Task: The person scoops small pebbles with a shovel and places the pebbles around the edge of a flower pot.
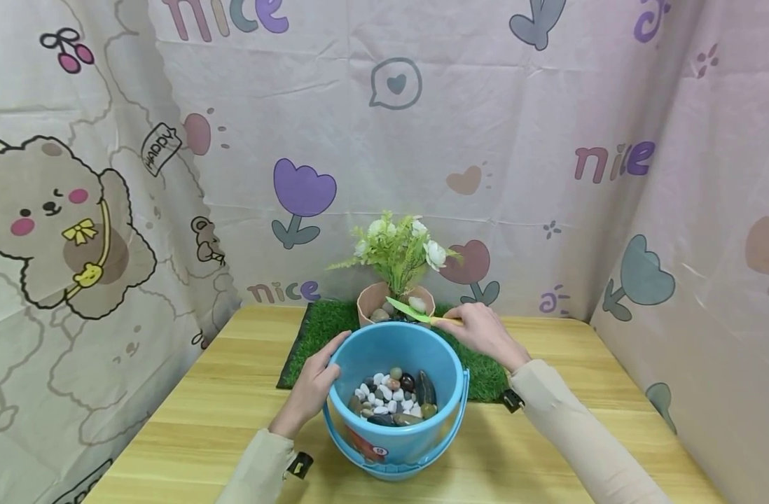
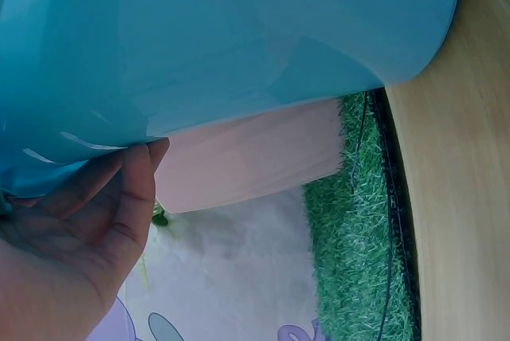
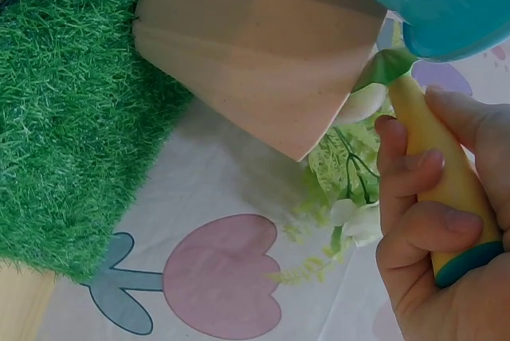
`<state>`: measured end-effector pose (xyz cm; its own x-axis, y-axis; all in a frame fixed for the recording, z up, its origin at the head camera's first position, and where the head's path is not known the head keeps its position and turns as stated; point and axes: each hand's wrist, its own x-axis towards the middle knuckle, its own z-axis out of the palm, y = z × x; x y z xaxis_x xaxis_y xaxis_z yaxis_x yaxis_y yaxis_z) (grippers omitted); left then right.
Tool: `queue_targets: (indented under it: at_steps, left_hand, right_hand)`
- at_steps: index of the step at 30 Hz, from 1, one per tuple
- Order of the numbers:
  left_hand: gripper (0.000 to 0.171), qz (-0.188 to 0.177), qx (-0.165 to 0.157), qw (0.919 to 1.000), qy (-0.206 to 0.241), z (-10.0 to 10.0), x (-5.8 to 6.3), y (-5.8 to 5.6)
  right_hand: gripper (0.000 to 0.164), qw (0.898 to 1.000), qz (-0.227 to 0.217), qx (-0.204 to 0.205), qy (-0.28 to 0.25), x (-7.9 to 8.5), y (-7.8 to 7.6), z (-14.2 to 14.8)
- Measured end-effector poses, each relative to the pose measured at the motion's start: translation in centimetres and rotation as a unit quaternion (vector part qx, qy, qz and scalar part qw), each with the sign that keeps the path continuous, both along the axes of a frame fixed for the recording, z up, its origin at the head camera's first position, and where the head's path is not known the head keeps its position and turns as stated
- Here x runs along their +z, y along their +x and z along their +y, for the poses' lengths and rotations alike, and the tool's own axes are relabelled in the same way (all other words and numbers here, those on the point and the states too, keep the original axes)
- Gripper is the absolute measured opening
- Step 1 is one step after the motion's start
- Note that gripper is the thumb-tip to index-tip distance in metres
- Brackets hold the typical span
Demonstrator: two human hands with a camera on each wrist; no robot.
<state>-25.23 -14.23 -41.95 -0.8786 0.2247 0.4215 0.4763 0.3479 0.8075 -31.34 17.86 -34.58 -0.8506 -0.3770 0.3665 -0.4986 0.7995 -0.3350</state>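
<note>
A blue bucket point(image 1: 375, 348) with its handle hanging down at the front holds white pebbles point(image 1: 384, 395) and larger dark and brown stones. My left hand point(image 1: 312, 385) grips the bucket's left rim; in the left wrist view its fingers point(image 2: 137, 186) lie against the outer wall. With my right hand point(image 1: 482, 332) I hold a small garden trowel by its yellow handle point(image 3: 446, 166), fingers curled round it. Its green blade point(image 1: 406, 309) reaches over the pink flowerpot point(image 1: 367, 302) behind the bucket. White flowers with green leaves point(image 1: 397, 259) and some stones fill the pot. Whether the blade touches those stones is unclear.
A green artificial grass mat point(image 1: 321, 329) lies under the pot, partly hidden by the bucket. The wooden table point(image 1: 233, 392) extends to both sides. Printed cloth point(image 1: 391, 161) hangs behind and at the left and right.
</note>
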Motion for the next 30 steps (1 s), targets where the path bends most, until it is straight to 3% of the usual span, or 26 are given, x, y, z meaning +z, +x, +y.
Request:
queue_targets:
  at_steps: [6, 21, 30]
  left_hand:
    - [0.064, 0.002, 0.001, 1.0, 0.0, 0.0, 0.1, 0.0]
    - [0.064, -0.004, 0.003, 1.0, 0.001, 0.1, 0.1, 0.1]
    - [0.064, 0.003, 0.001, 1.0, -0.003, 0.1, 0.1, 0.1]
  right_hand:
    - [0.025, 1.0, -0.002, 0.001, -0.018, 0.3, 0.2, 0.0]
    - [0.027, 1.0, 0.016, 0.006, -0.015, -0.3, 0.6, 0.1]
    - [0.021, 0.999, 0.002, 0.021, -0.029, -0.1, 1.5, -0.1]
